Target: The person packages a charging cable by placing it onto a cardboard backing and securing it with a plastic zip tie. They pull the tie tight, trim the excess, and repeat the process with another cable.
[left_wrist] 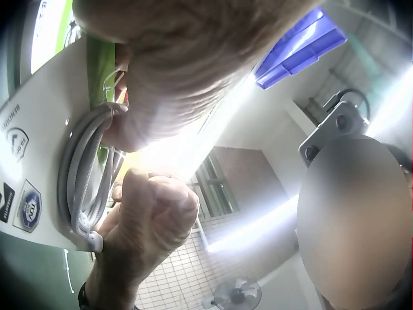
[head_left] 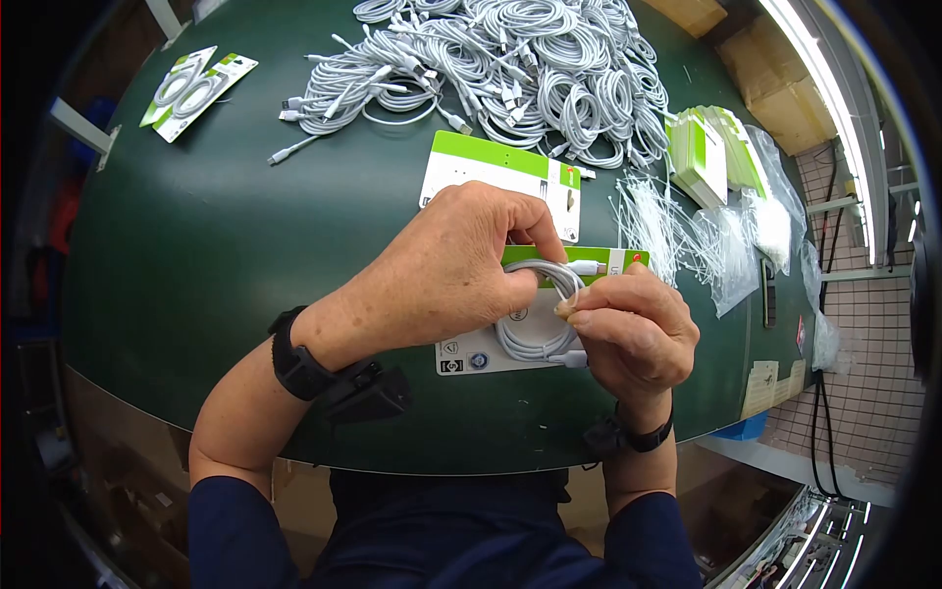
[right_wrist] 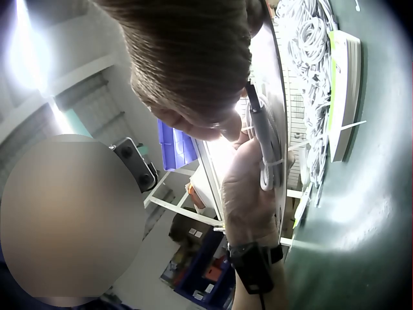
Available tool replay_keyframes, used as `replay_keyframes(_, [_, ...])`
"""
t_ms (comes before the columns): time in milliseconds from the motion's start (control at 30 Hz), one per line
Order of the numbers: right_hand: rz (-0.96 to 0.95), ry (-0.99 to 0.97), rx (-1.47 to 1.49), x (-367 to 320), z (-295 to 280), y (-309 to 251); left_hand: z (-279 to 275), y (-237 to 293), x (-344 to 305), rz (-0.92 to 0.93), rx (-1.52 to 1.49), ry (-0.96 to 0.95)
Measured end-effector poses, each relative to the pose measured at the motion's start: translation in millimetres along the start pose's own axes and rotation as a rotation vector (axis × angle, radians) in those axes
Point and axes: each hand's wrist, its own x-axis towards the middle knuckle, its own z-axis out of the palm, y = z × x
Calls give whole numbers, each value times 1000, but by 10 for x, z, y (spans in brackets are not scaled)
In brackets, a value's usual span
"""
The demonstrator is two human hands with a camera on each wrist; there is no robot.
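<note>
A coiled light-grey USB cable (head_left: 535, 349) lies against a white and green packaging card (head_left: 476, 344), near the table's front edge. Bent over the top of the coil, my left hand (head_left: 442, 257) pinches it against the card with thumb and forefinger. From the other side, my right hand (head_left: 640, 332) pinches a thin white cable tie at the coil, its fingertips right at the cable. One white plug (head_left: 587, 267) rests along the card's green top band. In the right wrist view, a narrow tie (right_wrist: 273, 163) wraps the lower part of the coil (right_wrist: 266, 139).
A large heap of coiled cables (head_left: 549, 59) covers the back of the table (head_left: 245, 236). Another card (head_left: 491, 149) lies just behind the work. To the right are loose cable ties (head_left: 650, 224), stacked cards (head_left: 699, 162) and plastic bags (head_left: 731, 260). Cards with cables (head_left: 204, 96) lie far left.
</note>
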Motion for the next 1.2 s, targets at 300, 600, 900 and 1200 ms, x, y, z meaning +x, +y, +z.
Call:
replay_keyframes(300, [60,-18,46,13,5,-33,-14,34,8,-35,0,-20])
replay_keyframes(600, [60,-54,35,8,22,9,-3,13,5,-8,12,-6])
replay_keyframes(900, [58,-235,-97,82,-34,-51,102,-66,10,25,-1,-14])
replay_keyframes(1200, [211,7,64,99,-152,-22,79,108,-7,-39,71,-46])
